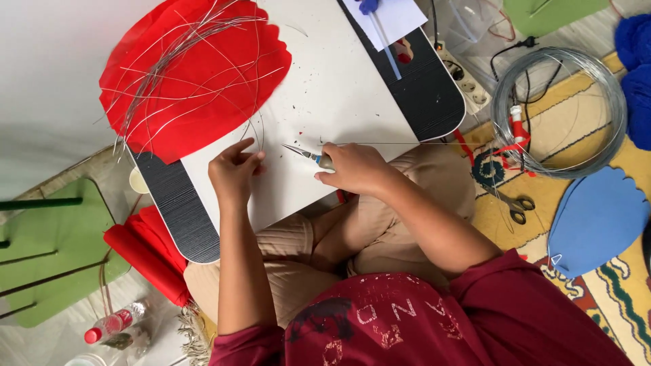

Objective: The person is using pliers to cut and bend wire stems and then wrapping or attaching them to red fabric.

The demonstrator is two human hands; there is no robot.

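Bottom of frame: person seated cross-legged, small white lap table (325, 95) across the knees.

Left hand (234, 173), centre-left of frame: fingertips pressed together, pinching the end of a thin wire (256, 132) that curves up toward the red sheet. Right hand (356, 168), centre: fingers curled tight round the handle of pointed pliers (304, 154), tips aimed left at the left hand. A second straight run of wire leaves the right hand toward the right edge of the table.

Risks, as judged: plier tips sit near the left fingertips, so a slip could jab or nip them. The pinched wire is springy; if released it could whip up toward the face.

Upper left: loose cut wires (169, 61) lie scattered on the red paper sheet (196, 88), overhanging the table edge; a knock of the table could spill them.

Right side, on the rug: wire coil (559, 112), scissors (512, 201), blue foam shape (597, 217). The run toward the coil could snag and tug the work.
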